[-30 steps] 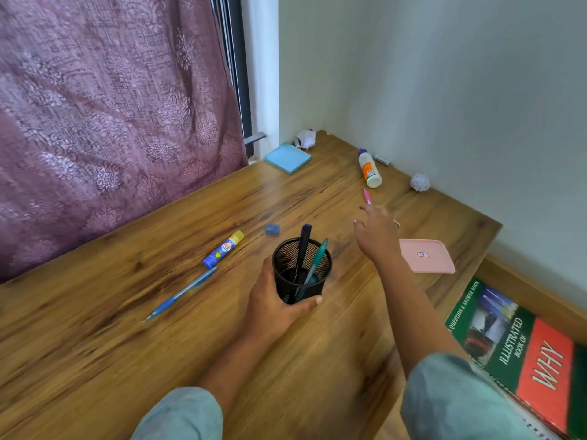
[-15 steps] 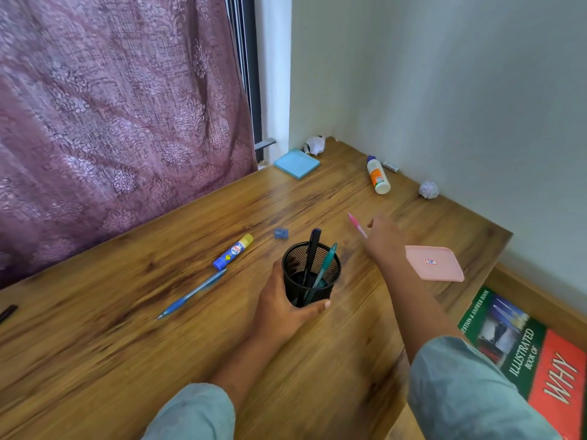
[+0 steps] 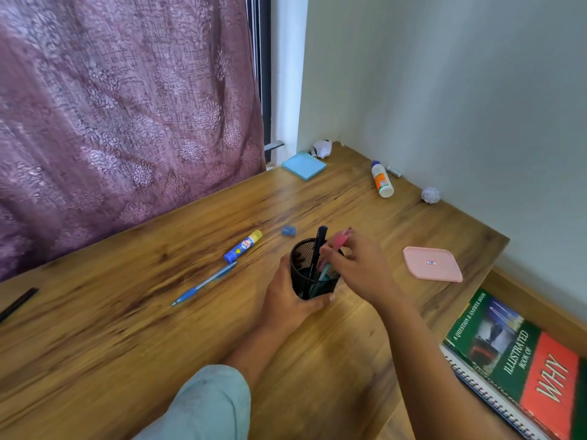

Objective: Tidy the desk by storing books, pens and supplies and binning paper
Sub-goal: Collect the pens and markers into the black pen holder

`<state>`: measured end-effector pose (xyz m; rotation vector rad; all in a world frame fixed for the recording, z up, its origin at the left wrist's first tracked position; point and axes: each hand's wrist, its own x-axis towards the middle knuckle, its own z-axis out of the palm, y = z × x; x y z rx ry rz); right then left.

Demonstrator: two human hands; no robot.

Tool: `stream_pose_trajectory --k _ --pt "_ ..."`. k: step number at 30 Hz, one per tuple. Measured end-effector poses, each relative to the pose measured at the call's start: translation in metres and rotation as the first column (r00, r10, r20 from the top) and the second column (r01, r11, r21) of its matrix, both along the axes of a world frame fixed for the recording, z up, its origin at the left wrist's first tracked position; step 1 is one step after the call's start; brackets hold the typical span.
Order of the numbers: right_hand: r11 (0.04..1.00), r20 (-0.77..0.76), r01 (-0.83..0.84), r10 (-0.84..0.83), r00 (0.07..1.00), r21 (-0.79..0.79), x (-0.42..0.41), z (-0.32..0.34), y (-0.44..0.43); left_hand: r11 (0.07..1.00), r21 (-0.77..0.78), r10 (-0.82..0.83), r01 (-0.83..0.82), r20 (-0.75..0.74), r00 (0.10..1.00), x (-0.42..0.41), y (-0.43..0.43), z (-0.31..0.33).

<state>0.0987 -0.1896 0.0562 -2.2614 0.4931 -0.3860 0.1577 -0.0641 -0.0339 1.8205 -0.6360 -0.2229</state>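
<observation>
Pink pen (image 3: 337, 241) pinched in the right hand (image 3: 359, 268), tilted just above the mesh cup (image 3: 313, 274). Left hand (image 3: 286, 300) wraps the cup, directly beneath.

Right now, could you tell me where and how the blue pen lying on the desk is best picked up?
Pinch the blue pen at mid-barrel from above, fingers on its two long sides. It lies flat and slanted on the desk, tip toward the near left, with bare wood on both sides. The glue stick sits just beyond its far end, so stay clear of that end.
</observation>
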Motion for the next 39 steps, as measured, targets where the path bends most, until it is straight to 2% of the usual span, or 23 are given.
stream_pose_trajectory --k 9,15,17,19,21,23,25,27,29,31,34,36,39 --pt "0.999 -0.028 -0.003 0.002 1.000 -0.043 -0.004 -0.020 0.003 1.000 0.031 0.005 -0.005 0.001 1.000 0.001 0.001 -0.001" --pt "0.972 0.207 0.042 -0.091 0.974 0.230 0.012 -0.008 -0.008 0.998 0.062 0.015 -0.015 -0.002 1.000 0.001 0.001 -0.001" --pt "0.914 0.212 0.074 -0.170 0.962 0.399 0.024 -0.009 -0.017 0.997 0.063 0.040 -0.039 -0.014 0.999 0.000 0.001 0.000" --pt "0.830 0.152 0.144 -0.264 0.952 0.540 0.040 -0.015 -0.028 0.994 0.037 0.108 -0.107 -0.015 0.994 0.001 0.002 0.003" --pt "0.869 0.077 0.173 -0.234 0.969 0.464 0.057 -0.026 -0.037 0.986 0.016 0.169 -0.169 -0.021 0.985 0.005 0.007 0.007" --pt "0.939 -0.020 0.109 -0.109 0.994 0.327 0.077 -0.039 -0.036 0.982 0.020 0.188 -0.188 -0.002 0.982 0.011 0.016 0.011" --pt "0.978 -0.125 -0.040 0.067 0.990 0.205 0.097 -0.054 -0.029 0.981 0.034 0.192 -0.192 0.012 0.981 0.018 0.029 0.013" --pt "0.975 -0.260 -0.218 0.201 0.944 -0.035 0.115 -0.070 -0.020 0.974 0.042 0.223 -0.222 -0.001 0.975 0.023 0.043 0.015" --pt "0.918 -0.367 -0.295 0.186 0.911 -0.266 0.130 -0.087 -0.011 0.965 0.030 0.261 -0.260 -0.025 0.965 0.027 0.058 0.017" --pt "0.910 -0.332 -0.218 0.096 0.938 -0.353 0.139 -0.097 0.000 0.956 0.007 0.293 -0.293 -0.036 0.955 0.032 0.073 0.021" --pt "0.952 -0.222 -0.130 0.068 0.973 -0.276 0.140 -0.098 0.022 0.951 0.024 0.308 -0.307 -0.037 0.951 0.041 0.102 0.027" --pt "0.997 -0.074 -0.054 0.050 0.996 -0.055 0.133 -0.082 0.038 0.949 0.050 0.312 -0.310 -0.027 0.950 0.045 0.122 0.030" --pt "0.959 0.241 -0.045 -0.025 0.970 0.279 0.112 -0.032 0.075 0.942 0.080 0.328 -0.326 -0.023 0.944 0.045 0.151 0.035"
